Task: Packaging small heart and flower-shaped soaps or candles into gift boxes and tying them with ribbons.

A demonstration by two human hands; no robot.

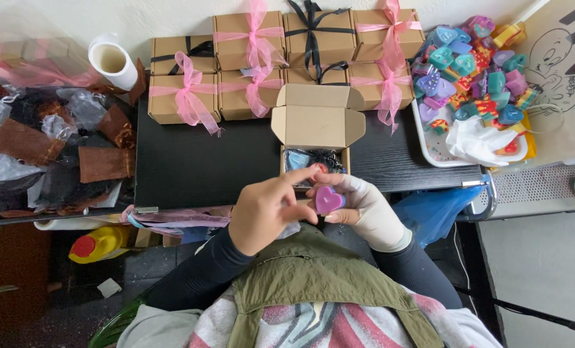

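A pink heart-shaped soap (328,199) is held in front of my chest by my right hand (358,205), which wears a pale glove. My bare left hand (268,207) touches the heart from the left with its fingertips. Just beyond the hands stands an open small cardboard box (318,125) on the black table (191,164), its lid flap up, with blue and dark items inside.
Several closed brown gift boxes with pink (184,90) and black (316,35) ribbons line the table's back. A white tray (439,151) of colourful heart soaps (471,64) sits right. Brown scraps and plastic (55,142) lie left, beside a paper roll (112,61).
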